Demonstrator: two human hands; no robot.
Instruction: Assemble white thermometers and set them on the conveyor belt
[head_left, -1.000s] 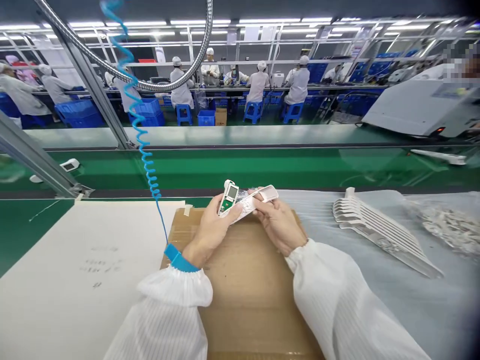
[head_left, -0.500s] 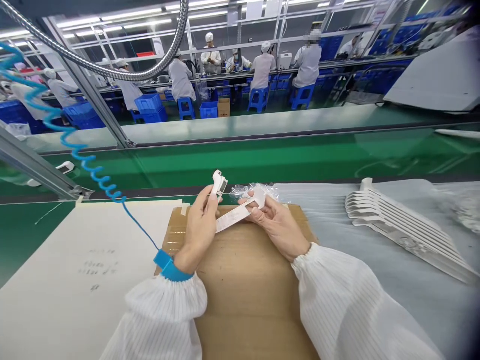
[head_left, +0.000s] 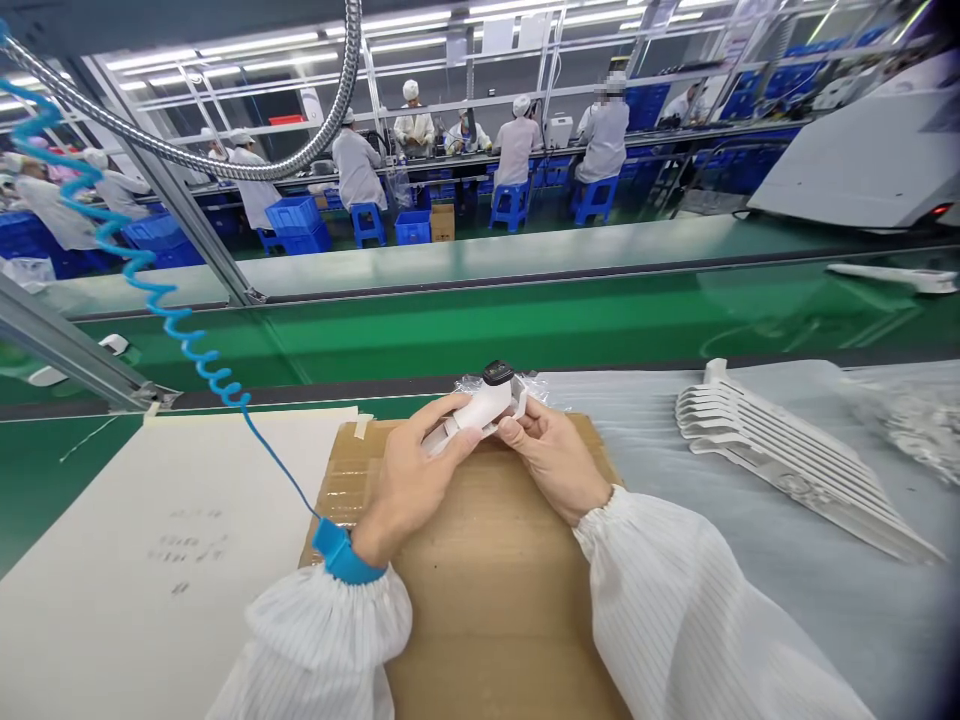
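Both hands hold one small white plastic device (head_left: 484, 405) with a dark end, above a sheet of brown cardboard (head_left: 480, 590). My left hand (head_left: 409, 480) wraps its fingers round the device's near end; a blue wrist strap (head_left: 337, 553) with a coiled blue cord (head_left: 142, 280) sits on that wrist. My right hand (head_left: 551, 455) pinches the device's far end, where a bit of clear plastic wrap (head_left: 525, 385) shows behind it. Both sleeves are white.
A row of stacked white plastic shells (head_left: 787, 455) lies to the right on grey sheeting. A white board (head_left: 150, 530) lies left of the cardboard. A green conveyor belt (head_left: 525, 320) runs across beyond. Several people in white sit at a far bench (head_left: 517, 150).
The two separate pieces, one with a green board in the left hand and a white cover in the right, have been brought together into one closed white device held by both hands.
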